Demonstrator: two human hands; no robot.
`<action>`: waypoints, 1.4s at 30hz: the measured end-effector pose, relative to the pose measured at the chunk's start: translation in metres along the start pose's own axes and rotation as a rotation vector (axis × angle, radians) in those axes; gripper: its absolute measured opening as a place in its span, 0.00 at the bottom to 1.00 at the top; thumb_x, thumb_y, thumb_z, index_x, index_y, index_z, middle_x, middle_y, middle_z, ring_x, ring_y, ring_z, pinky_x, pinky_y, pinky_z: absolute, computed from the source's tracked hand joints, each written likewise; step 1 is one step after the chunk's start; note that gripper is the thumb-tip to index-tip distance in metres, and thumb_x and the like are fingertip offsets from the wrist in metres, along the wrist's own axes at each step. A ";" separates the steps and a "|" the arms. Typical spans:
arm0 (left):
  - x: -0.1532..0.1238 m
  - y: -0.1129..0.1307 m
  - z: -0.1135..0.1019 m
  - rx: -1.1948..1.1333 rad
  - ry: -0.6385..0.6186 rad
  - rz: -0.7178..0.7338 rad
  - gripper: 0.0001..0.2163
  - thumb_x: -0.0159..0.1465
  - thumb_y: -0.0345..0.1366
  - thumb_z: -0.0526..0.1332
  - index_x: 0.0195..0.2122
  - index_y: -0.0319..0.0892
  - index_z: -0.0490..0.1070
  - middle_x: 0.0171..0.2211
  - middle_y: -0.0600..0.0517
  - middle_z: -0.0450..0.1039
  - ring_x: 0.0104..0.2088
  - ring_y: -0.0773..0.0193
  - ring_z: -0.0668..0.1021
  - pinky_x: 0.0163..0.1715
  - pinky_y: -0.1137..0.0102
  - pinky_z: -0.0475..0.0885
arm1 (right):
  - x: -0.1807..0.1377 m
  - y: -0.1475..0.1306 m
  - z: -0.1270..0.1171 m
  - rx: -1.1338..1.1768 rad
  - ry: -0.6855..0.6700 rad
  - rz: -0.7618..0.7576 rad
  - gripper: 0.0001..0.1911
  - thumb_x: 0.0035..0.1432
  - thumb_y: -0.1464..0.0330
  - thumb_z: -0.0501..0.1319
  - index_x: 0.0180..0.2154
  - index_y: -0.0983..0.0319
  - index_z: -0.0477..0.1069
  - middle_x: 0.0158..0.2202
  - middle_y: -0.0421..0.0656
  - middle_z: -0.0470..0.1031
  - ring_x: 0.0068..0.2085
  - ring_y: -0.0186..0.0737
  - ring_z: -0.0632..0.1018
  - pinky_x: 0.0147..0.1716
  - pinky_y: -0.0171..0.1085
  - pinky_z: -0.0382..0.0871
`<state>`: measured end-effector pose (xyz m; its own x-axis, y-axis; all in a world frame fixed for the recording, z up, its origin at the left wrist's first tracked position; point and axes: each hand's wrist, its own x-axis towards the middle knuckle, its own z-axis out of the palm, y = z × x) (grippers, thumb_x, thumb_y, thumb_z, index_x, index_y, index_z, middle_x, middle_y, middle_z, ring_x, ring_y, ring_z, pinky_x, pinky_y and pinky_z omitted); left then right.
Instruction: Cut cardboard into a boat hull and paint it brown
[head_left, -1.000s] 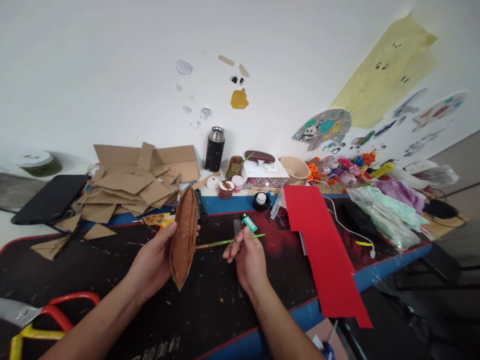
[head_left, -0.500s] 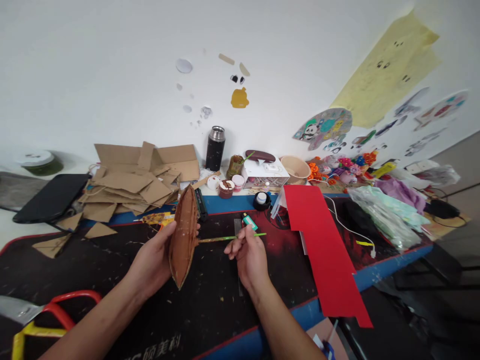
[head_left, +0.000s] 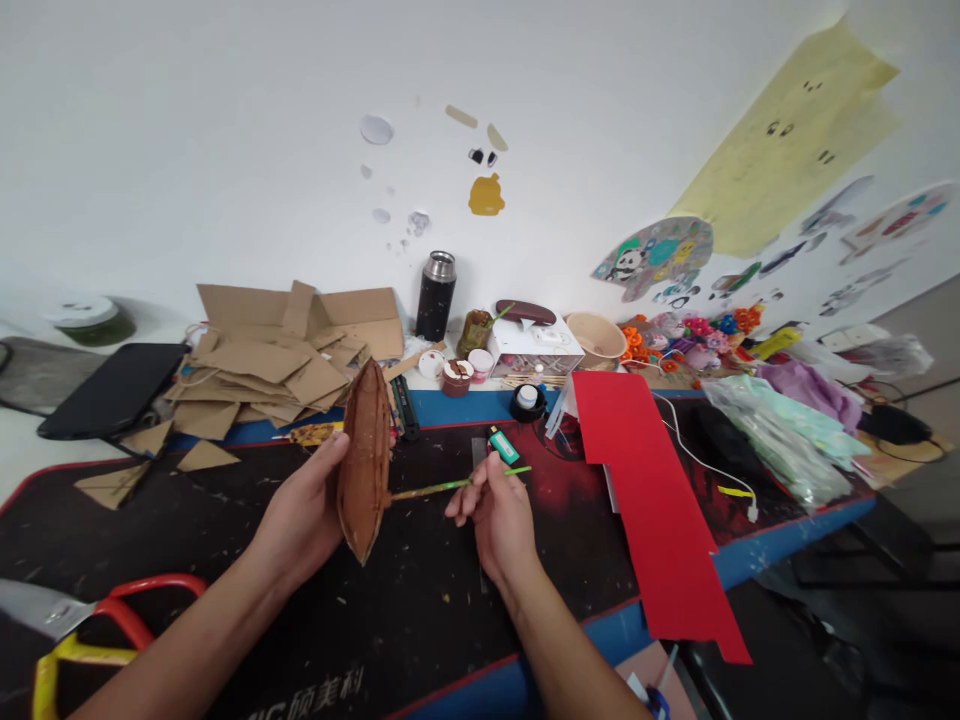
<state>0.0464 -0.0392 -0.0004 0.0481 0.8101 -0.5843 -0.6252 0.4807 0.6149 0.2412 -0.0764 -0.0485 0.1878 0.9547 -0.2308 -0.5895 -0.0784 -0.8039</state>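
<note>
A boat-shaped cardboard piece (head_left: 364, 470), coated in brown paint, is held upright by my left hand (head_left: 307, 505), its thumb on the near edge and the other fingers hidden behind. Pinched in my right hand (head_left: 499, 515) is a thin green paintbrush (head_left: 427, 490), its brown-stained tip against the right edge of the boat. Beyond the right hand lies a small teal bottle (head_left: 502, 445). An open jar of brown paint (head_left: 457, 377) stands at the back, beside its white lid (head_left: 431, 364).
Large scissors (head_left: 112, 625) lie at the lower left. Cardboard scraps (head_left: 255, 360) pile up behind them. A black thermos (head_left: 435, 298) and a tissue box (head_left: 547, 345) stand by the wall. Red card (head_left: 652, 500) stretches along the right, next to a white cable (head_left: 686, 455).
The boat has turned slightly in my left hand and sits a bit higher. My right hand keeps the brush at its edge. The view has shifted slightly.
</note>
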 end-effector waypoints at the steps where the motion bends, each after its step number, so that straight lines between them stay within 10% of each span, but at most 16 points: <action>1: 0.001 0.000 -0.001 -0.006 0.004 0.012 0.14 0.75 0.31 0.56 0.51 0.35 0.82 0.42 0.41 0.88 0.37 0.54 0.89 0.38 0.66 0.86 | -0.001 0.001 0.000 -0.004 -0.008 0.014 0.31 0.55 0.42 0.75 0.26 0.60 0.70 0.14 0.34 0.68 0.18 0.39 0.78 0.16 0.30 0.65; 42: 0.013 -0.003 -0.008 -0.095 0.050 0.172 0.10 0.71 0.35 0.62 0.46 0.39 0.83 0.40 0.46 0.86 0.36 0.57 0.86 0.35 0.70 0.84 | -0.008 0.008 0.008 -0.058 -0.066 0.038 0.33 0.56 0.38 0.72 0.26 0.60 0.69 0.12 0.34 0.66 0.17 0.39 0.78 0.15 0.30 0.64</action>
<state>0.0426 -0.0330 -0.0141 -0.1029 0.8589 -0.5016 -0.6915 0.3007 0.6568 0.2288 -0.0826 -0.0489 0.1130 0.9674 -0.2268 -0.5483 -0.1297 -0.8261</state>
